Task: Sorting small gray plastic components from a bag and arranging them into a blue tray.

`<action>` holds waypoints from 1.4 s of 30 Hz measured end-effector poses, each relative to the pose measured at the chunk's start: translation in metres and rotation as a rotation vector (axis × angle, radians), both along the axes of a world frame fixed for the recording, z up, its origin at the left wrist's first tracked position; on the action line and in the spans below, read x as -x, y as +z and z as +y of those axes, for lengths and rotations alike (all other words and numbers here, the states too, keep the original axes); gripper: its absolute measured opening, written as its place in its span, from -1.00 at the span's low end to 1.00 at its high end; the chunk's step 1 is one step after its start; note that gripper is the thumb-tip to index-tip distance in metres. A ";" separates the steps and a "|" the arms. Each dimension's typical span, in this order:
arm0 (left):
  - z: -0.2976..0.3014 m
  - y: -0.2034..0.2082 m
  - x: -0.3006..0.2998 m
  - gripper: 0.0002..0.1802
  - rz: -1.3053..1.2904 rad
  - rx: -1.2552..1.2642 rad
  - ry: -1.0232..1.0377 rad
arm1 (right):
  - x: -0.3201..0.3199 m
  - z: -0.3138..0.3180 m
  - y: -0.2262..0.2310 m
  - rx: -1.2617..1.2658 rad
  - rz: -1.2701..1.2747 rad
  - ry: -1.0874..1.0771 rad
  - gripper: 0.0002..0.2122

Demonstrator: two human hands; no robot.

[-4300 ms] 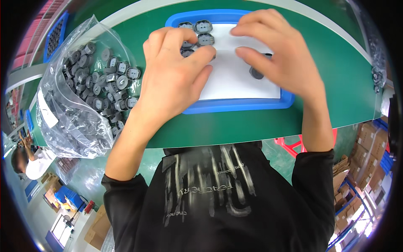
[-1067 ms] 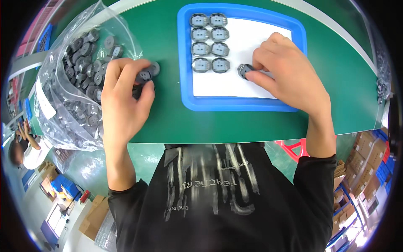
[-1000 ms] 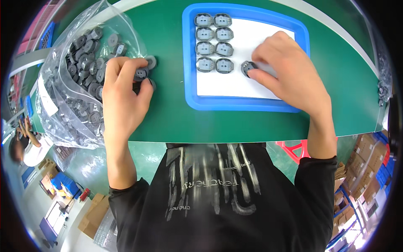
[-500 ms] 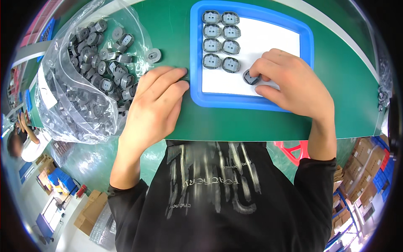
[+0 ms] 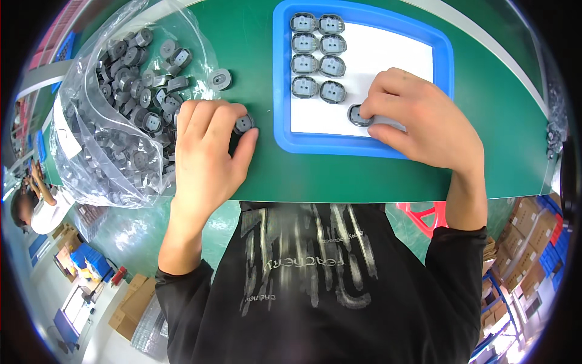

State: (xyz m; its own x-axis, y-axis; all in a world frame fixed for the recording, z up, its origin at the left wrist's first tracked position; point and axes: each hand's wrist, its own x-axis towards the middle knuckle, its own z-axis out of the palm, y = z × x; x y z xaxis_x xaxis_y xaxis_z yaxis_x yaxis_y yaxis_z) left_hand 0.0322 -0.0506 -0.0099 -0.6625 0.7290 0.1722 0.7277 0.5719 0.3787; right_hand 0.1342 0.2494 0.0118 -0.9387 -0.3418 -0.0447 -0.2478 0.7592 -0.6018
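My left hand (image 5: 209, 142), just right of the plastic bag (image 5: 136, 182), pinches a small round grey plastic part (image 5: 244, 124) between thumb and fingers, at the green tabletop. Over the blue tray (image 5: 339, 149) is my right hand (image 5: 418, 121), its fingers closed on another dark grey part (image 5: 357, 116) that rests on the tray's white base. To the left of that part, similar grey parts (image 5: 332, 91) stand in two columns with their light faces up. One loose grey part (image 5: 219, 79) lies on the table beside the bag's mouth.
Inside the open clear bag is a heap of many grey parts (image 5: 145, 97). The green table (image 5: 364, 182) ends at a near edge in front of my body. A red stool (image 5: 427, 218) shows below it, with cardboard boxes (image 5: 524, 236) at right. Another person (image 5: 48, 209) is at far left.
My left hand has drawn back left toward the bag, and a grey part now shows between its thumb and fingers. My right hand stays on its part in the tray, nearly unmoved.
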 end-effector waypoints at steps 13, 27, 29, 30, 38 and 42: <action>0.002 0.009 0.005 -0.75 -0.002 -0.163 -0.120 | 0.003 -0.018 -0.021 0.073 0.176 0.084 -0.86; 0.045 0.013 -0.005 -0.83 -0.060 -0.111 -0.253 | 0.006 -0.026 -0.022 0.035 0.269 0.040 -0.87; 0.046 0.015 -0.006 -0.81 -0.061 -0.083 -0.223 | 0.005 -0.028 -0.024 0.032 0.281 0.053 -0.88; 0.049 0.014 -0.005 -0.82 -0.065 -0.087 -0.212 | 0.005 -0.029 -0.024 0.043 0.287 0.051 -0.89; 0.053 0.012 -0.004 -0.84 -0.007 -0.053 -0.190 | 0.006 -0.031 -0.025 0.048 0.314 0.013 -0.88; 0.052 0.008 -0.003 -0.84 -0.008 -0.078 -0.194 | 0.006 -0.030 -0.024 0.094 0.296 -0.035 -0.86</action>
